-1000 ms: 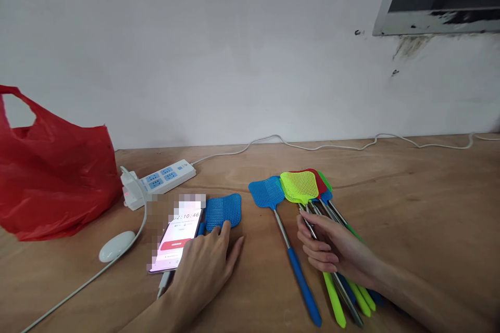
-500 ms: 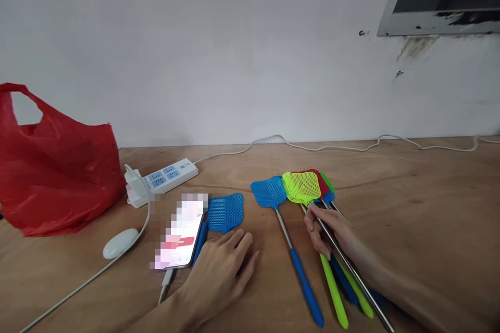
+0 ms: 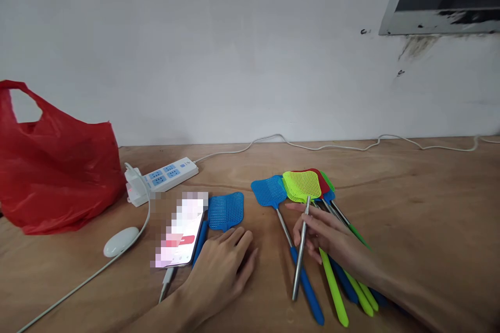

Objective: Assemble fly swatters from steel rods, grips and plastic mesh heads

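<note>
My right hand (image 3: 328, 237) pinches a thin silver metal rod (image 3: 300, 250) and holds it tilted above a pile of fly swatters. The pile has a yellow-green head (image 3: 301, 186) on top, red and green heads behind it, and green and blue handles (image 3: 334, 291) running toward me. A blue swatter (image 3: 269, 192) with a blue grip (image 3: 308, 291) lies just left of the pile. My left hand (image 3: 222, 270) rests flat on the wooden table (image 3: 410, 208), fingers apart, next to a phone (image 3: 182, 237). Another blue swatter head (image 3: 225, 210) lies just beyond its fingertips.
A red plastic bag (image 3: 54, 161) stands at the left. A white power strip (image 3: 162, 177) lies behind the phone, its cord (image 3: 332, 145) running along the wall. A white oval mouse-like object (image 3: 119, 241) and a cable (image 3: 78, 283) lie near the front left.
My right hand lifted the silver rod out of the pile and swung its near end leftward, over the blue handle. My left hand slid slightly right, off the phone.
</note>
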